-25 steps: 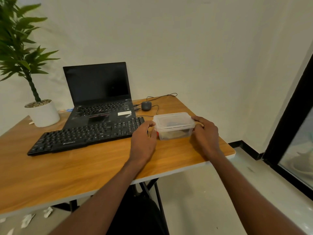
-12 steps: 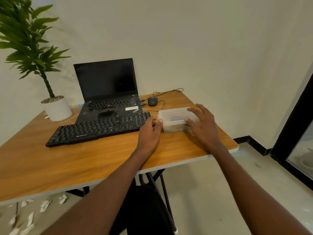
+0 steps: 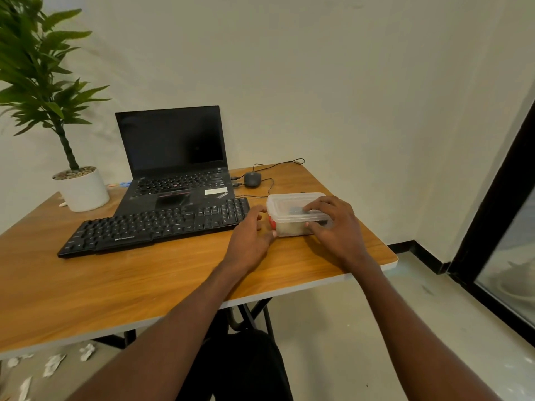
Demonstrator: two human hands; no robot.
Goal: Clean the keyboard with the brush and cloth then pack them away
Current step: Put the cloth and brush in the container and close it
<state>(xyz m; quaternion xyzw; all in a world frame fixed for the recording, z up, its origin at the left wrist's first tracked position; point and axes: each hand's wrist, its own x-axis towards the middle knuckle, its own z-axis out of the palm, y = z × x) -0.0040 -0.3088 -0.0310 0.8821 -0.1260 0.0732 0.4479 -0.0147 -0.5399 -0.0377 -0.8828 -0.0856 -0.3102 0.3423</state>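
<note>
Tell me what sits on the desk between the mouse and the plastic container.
In the head view, only bare wood and a loop of thin black cable lie between the mouse and the plastic container.

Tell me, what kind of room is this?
Probably a small office or home workspace: a wooden desk holds an open laptop, a separate black keyboard and a wired mouse, with a potted plant beside them.
</note>
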